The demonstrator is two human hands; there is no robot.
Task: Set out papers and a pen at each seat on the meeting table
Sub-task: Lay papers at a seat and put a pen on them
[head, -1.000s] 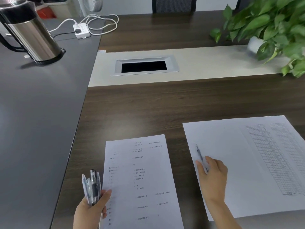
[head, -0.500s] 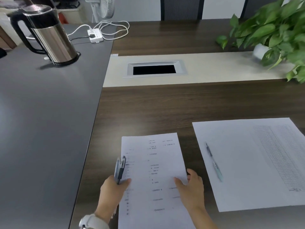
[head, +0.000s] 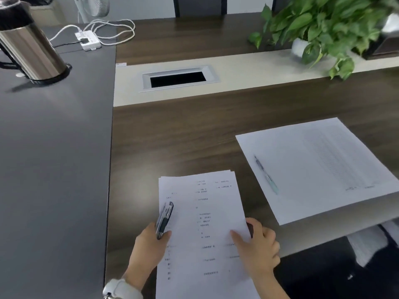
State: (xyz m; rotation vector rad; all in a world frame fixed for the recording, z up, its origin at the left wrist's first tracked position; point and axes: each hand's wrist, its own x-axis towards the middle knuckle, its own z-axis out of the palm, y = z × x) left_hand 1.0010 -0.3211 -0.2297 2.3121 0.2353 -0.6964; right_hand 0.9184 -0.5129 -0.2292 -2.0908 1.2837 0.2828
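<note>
Dark wood tabletop (head: 194, 130): left hand (head: 149, 244) grips spare pens (head: 164, 220) lying lengthwise along the paper stack (head: 203, 229); right hand (head: 257, 247) pinches the stack's opposite edge.

Left hand (head: 149, 244) gripping pens (head: 165, 219); right hand (head: 257, 247) pinching paper stack (head: 203, 229).

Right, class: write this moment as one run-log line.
left hand: grips spare pens, stack edge | right hand: pinches paper stack | sheet: pen on it | next: set out stack papers
</note>
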